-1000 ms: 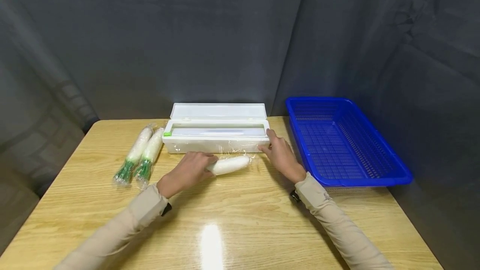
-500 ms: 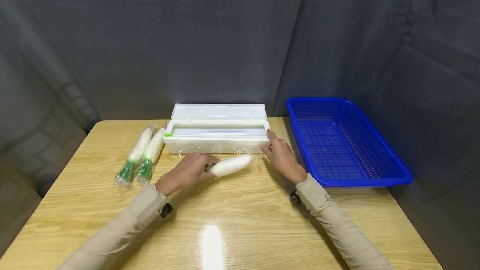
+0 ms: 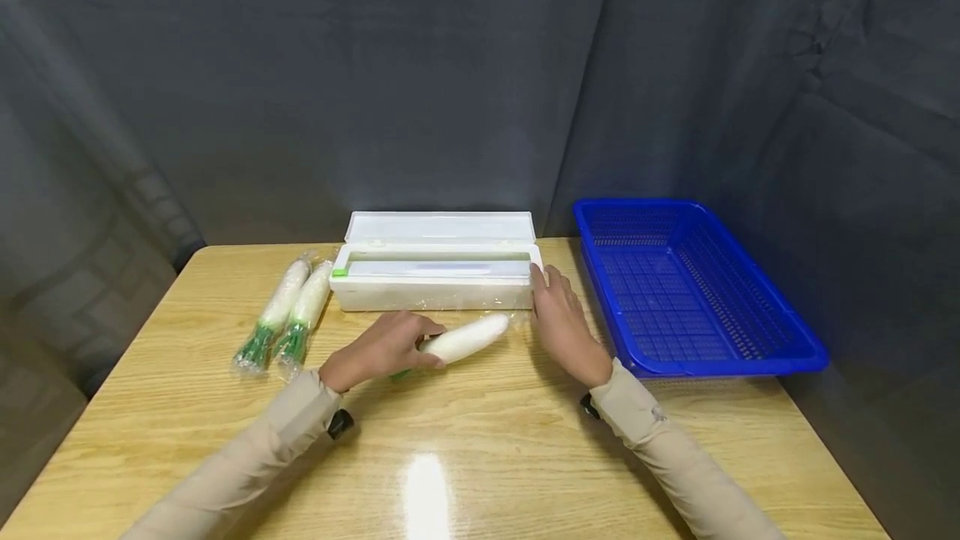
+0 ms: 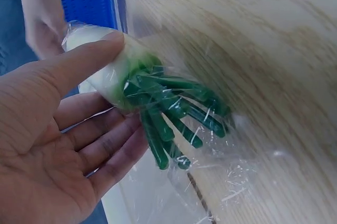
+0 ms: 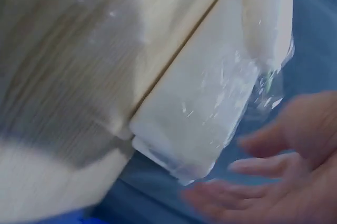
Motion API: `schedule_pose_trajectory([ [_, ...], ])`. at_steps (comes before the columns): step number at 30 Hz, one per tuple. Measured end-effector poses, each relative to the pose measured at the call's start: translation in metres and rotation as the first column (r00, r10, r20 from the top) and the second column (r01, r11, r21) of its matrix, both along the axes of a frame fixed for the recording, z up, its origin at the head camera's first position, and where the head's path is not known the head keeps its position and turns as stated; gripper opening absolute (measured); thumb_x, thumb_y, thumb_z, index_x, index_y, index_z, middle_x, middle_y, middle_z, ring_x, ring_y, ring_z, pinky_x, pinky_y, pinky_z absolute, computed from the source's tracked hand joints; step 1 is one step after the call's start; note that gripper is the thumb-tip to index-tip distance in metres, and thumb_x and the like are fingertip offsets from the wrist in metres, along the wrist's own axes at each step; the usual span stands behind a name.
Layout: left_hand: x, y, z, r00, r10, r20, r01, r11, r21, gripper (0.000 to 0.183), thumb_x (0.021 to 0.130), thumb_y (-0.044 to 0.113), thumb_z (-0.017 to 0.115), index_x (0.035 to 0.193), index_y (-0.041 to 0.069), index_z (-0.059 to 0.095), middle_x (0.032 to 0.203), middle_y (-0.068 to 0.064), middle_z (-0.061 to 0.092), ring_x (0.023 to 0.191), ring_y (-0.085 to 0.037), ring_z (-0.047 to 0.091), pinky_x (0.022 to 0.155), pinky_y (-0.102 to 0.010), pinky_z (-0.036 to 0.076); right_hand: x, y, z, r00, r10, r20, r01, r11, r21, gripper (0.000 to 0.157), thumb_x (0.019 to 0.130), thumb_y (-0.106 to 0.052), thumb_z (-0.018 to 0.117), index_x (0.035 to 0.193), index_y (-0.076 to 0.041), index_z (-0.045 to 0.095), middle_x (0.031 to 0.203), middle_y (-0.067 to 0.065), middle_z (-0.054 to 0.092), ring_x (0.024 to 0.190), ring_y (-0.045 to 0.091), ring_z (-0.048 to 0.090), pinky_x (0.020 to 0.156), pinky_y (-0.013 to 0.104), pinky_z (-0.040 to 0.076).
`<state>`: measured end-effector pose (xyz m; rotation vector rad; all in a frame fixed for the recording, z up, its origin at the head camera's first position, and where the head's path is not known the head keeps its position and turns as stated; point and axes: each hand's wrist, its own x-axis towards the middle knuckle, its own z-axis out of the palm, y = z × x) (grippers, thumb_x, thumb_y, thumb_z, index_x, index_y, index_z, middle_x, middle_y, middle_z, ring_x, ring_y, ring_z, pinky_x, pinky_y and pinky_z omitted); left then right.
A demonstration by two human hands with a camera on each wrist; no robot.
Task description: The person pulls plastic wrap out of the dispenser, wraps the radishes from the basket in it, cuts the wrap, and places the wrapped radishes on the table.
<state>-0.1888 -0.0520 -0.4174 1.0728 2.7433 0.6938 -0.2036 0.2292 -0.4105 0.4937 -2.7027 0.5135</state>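
My left hand (image 3: 384, 347) pinches a white radish (image 3: 467, 339) near its green end, just in front of a white cling film box (image 3: 438, 294). In the left wrist view the thumb lies across the film-wrapped radish, fingers behind it. Its cut green stems (image 4: 174, 103) fan out under loose clear film (image 4: 231, 166). At the box's right end is my right hand (image 3: 564, 327), fingers extended near the corner. The right wrist view shows that hand (image 5: 284, 166) blurred, with nothing between fingers and thumb. Film hangs along the box front.
Two film-wrapped radishes (image 3: 282, 302) with green stems lie side by side left of the box. The box lid (image 3: 441, 227) stands raised at the back. On the right is a blue plastic basket (image 3: 652, 307), and dark curtains hang behind the table (image 3: 525, 457).
The radish's tip has shifted slightly right, and green stems now show behind my left hand. My right fingers have gone from pinching at the box's front corner to loose and extended.
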Motion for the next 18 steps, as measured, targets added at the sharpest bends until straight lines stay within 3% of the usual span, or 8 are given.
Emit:
schedule_pose_trajectory([
  [2,0.000,0.000,0.000,1.000,-0.002,0.010,0.002,1.000,-0.011,0.041,0.089,0.028,0.086,0.124,0.008,0.077,0.089,0.004,0.074,0.065,-0.004,0.049,0.059,-0.023,0.039,0.007,-0.005,0.000,0.989,0.105,-0.108,-0.104,0.994,0.016,0.033,0.098,0.004,0.066,0.130,0.010,0.063,0.124,0.031,0.064,0.114,0.046,0.064,0.093,0.058,0.055],
  [4,0.000,0.000,0.000,1.000,-0.008,0.025,0.008,1.000,-0.024,0.042,0.087,0.028,0.087,0.123,0.009,0.077,0.096,0.002,0.076,0.070,-0.003,0.053,0.062,-0.024,0.043,0.013,-0.012,0.000,0.956,0.247,-0.156,-0.240,0.969,0.065,0.028,0.098,-0.003,0.071,0.124,0.006,0.067,0.121,0.024,0.066,0.114,0.040,0.064,0.098,0.054,0.054],
  [8,0.002,0.002,-0.001,0.998,-0.023,0.050,0.025,0.999,-0.040,0.041,0.086,0.025,0.088,0.122,0.008,0.078,0.105,0.000,0.078,0.075,-0.003,0.057,0.066,-0.025,0.048,0.026,-0.021,-0.004,0.882,0.470,-0.041,-0.459,0.875,0.153,0.026,0.100,-0.020,0.074,0.119,-0.003,0.071,0.115,0.011,0.069,0.105,0.026,0.066,0.093,0.040,0.057],
  [10,0.002,0.004,-0.001,0.998,-0.035,0.050,0.037,0.998,-0.042,0.037,0.087,0.023,0.088,0.119,0.008,0.079,0.100,0.001,0.077,0.073,-0.004,0.056,0.065,-0.025,0.047,0.031,-0.023,-0.008,0.863,0.504,0.030,-0.501,0.849,0.169,0.027,0.100,-0.025,0.074,0.117,-0.005,0.072,0.113,0.009,0.069,0.100,0.022,0.066,0.088,0.036,0.058],
  [12,0.002,0.005,-0.001,0.998,-0.047,0.046,0.049,0.998,-0.038,0.034,0.087,0.021,0.087,0.117,0.007,0.079,0.096,0.000,0.076,0.071,-0.005,0.054,0.064,-0.025,0.046,0.036,-0.023,-0.012,0.858,0.509,0.067,-0.512,0.842,0.170,0.027,0.098,-0.026,0.076,0.116,-0.006,0.072,0.111,0.008,0.069,0.096,0.020,0.066,0.084,0.035,0.058],
  [18,-0.002,0.005,0.000,0.996,-0.066,0.053,0.068,0.996,-0.049,0.031,0.087,0.023,0.087,0.114,0.010,0.081,0.088,0.005,0.071,0.070,-0.005,0.049,0.062,-0.024,0.043,0.039,-0.022,-0.021,0.863,0.500,0.066,-0.503,0.843,0.190,0.039,0.091,-0.019,0.083,0.124,-0.004,0.070,0.118,0.010,0.069,0.106,0.026,0.067,0.093,0.041,0.057],
])
